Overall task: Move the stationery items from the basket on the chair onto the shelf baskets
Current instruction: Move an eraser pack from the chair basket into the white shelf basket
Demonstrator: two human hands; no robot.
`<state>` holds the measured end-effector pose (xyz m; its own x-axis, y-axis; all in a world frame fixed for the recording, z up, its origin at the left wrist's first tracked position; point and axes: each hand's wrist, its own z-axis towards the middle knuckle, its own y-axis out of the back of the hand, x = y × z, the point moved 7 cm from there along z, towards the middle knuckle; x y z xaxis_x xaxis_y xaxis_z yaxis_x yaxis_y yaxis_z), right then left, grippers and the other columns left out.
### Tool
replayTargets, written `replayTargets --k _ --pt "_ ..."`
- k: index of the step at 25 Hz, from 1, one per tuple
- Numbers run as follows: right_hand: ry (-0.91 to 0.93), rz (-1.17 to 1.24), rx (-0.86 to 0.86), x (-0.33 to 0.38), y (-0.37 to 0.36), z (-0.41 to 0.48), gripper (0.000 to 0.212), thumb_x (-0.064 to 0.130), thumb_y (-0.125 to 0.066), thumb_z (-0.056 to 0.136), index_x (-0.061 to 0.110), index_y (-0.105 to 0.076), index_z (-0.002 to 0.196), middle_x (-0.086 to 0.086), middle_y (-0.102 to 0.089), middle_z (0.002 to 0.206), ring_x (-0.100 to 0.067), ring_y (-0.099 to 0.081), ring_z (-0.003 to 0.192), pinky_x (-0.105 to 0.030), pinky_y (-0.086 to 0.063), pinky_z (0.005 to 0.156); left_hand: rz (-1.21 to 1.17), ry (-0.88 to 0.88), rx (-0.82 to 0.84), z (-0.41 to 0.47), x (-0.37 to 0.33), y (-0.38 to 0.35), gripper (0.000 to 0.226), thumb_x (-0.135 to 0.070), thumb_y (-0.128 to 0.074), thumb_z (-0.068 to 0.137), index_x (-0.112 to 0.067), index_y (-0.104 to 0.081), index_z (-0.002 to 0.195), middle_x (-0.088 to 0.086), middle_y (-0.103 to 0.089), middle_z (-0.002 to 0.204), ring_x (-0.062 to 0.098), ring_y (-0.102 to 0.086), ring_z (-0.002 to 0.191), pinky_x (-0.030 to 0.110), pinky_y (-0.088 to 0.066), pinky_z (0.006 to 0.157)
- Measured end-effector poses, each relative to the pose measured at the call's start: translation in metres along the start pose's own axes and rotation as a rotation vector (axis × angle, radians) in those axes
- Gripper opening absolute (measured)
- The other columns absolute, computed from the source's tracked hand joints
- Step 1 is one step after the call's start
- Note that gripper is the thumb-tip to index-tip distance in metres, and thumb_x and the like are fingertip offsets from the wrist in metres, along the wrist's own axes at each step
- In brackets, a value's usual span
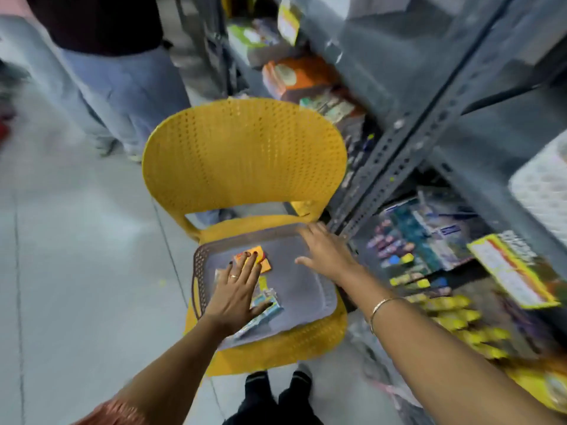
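my left hand (237, 291) lies flat and open on the orange card packets (257, 258) in the shallow grey plastic basket (302, 289) on the perforated yellow plastic chair (245, 154) — my right hand (326, 256) hovers open, empty. a careless scoop could slide thin packets out.

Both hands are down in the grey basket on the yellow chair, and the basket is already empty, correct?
Not quite. The head view shows both the left hand and the right hand over the grey basket on the yellow chair, but the basket is not empty: an orange packet and blue-and-white packets lie under the left hand.
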<state>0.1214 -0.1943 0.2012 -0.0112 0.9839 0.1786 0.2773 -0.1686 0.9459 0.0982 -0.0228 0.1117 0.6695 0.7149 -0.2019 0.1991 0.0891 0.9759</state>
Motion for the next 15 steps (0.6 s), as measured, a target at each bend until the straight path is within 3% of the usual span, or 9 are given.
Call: replayTargets --k 7,10,15 --pt "0.197 -0.062 0.386 0.046 -0.177 0.023 0.065 0.022 -0.069 0.081 0.009 -0.036 0.135 -0.01 -0.043 0.135 -0.028 -0.039 0.128 -0.04 -0.041 0.098 -0.005 0.065 0.23 -0.074 0.022 -0.111 0.092 -0.074 -0.017 0.085 -0.002 -0.047 0.133 0.016 -0.038 0.144 0.028 -0.022 0.135 0.049 -0.022 0.105" --pt "0.259 -0.107 0.412 0.054 -0.215 0.027 0.074 0.021 -0.073 0.076 0.009 -0.033 0.137 -0.011 -0.04 0.139 -0.028 -0.038 0.129 -0.037 -0.035 0.105 0.003 0.088 0.273 -0.086 0.025 -0.132 0.09 -0.072 -0.015 0.087 -0.001 -0.048 0.132 0.017 -0.037 0.145 0.03 -0.025 0.136 0.053 -0.034 0.102" --pt "0.33 -0.145 0.354 0.058 -0.236 0.03 0.068 0.012 -0.071 0.075 0.009 -0.035 0.133 -0.012 -0.041 0.135 -0.029 -0.039 0.124 -0.037 -0.038 0.102 -0.003 0.151 0.263 -0.088 0.029 -0.139 0.078 -0.063 -0.018 0.092 -0.003 -0.049 0.131 0.017 -0.038 0.144 0.03 -0.028 0.136 0.055 -0.033 0.102"
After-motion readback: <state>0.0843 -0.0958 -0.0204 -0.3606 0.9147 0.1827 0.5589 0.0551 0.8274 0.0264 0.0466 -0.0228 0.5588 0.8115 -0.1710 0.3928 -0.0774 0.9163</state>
